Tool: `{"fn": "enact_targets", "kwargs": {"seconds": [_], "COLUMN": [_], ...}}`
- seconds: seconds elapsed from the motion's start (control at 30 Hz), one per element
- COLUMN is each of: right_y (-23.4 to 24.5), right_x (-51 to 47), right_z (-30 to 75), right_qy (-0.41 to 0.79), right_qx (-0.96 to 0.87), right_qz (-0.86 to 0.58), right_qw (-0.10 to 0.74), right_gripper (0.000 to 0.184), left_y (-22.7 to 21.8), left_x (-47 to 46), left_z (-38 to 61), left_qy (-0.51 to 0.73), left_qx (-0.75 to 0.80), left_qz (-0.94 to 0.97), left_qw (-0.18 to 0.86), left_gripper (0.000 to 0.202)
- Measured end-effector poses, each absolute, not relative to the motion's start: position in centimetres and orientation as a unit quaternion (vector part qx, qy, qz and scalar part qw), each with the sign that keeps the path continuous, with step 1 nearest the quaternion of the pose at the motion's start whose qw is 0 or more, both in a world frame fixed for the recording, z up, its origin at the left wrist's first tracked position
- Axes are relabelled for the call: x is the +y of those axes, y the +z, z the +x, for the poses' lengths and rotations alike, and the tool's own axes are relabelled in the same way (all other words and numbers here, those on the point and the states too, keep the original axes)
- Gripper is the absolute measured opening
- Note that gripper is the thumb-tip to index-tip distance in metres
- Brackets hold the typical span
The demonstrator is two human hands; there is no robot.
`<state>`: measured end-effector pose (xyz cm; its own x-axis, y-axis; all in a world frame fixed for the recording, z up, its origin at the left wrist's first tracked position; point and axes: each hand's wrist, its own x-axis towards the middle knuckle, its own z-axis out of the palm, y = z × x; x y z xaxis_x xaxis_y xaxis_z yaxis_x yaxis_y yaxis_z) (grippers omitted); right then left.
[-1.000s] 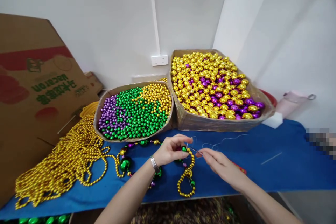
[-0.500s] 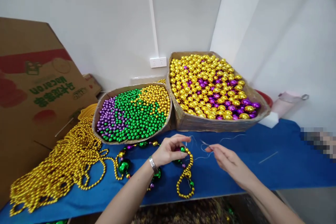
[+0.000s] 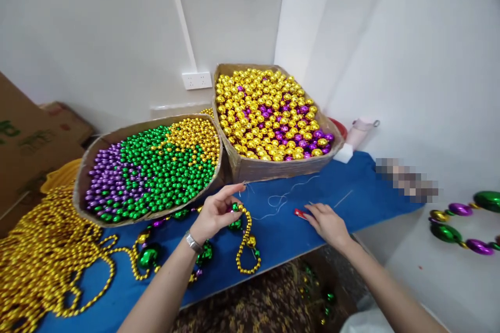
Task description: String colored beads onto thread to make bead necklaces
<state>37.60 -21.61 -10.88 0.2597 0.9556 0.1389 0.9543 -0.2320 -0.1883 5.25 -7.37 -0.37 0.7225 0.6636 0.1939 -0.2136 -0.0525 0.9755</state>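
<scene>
My left hand (image 3: 219,212), with a metal watch on its wrist, pinches a thin clear thread and the end of a bead string (image 3: 247,226) in gold and green. The string's gold loop hangs down to the table's front edge. On the right, my right hand (image 3: 326,225) is closed over a small red tool (image 3: 300,213) on the blue cloth; only its tip shows, so I cannot tell its kind. Loose clear thread (image 3: 279,200) curls across the cloth between my hands. A necklace with large green beads (image 3: 149,256) lies behind my left forearm.
A carton of small purple, green and gold beads (image 3: 167,166) stands beside a carton of larger gold and purple beads (image 3: 269,114). Gold bead strands (image 3: 42,255) are heaped at left. A pink bottle (image 3: 359,132) and a thin stick (image 3: 344,199) lie at right.
My view has swung right. My right hand has moved away from the thread, down to the red tool on the cloth. My left hand keeps its pinch on the bead string.
</scene>
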Motion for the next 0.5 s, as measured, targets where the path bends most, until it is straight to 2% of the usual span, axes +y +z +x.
{"fn": "enact_targets", "kwargs": {"seconds": [0.17,0.3,0.4,0.5], "right_y": [-8.8,-3.6,0.9,3.6], "right_x": [-20.7,-19.9,-18.7,-17.0], "right_z": [35.0,31.8,29.2,27.2], "right_qy": [0.071,0.153,0.26,0.225], "right_qx": [-0.661,-0.704,-0.725,-0.772], "right_qz": [-0.728,-0.658,-0.584,-0.539], "right_qw": [0.165,0.218,0.255,0.252], "right_gripper": [0.029,0.026,0.022,0.023], "left_y": [-0.1,0.1,0.3,0.3], "left_x": [-7.5,-7.6,-7.7,-7.9], "left_z": [5.5,5.8,5.9,5.9], "left_qy": [0.332,0.311,0.29,0.269], "left_qx": [0.156,0.132,0.13,0.135], "left_qz": [0.642,0.639,0.64,0.645], "left_qw": [0.674,0.691,0.699,0.702], "left_gripper": [0.059,0.063,0.067,0.071]}}
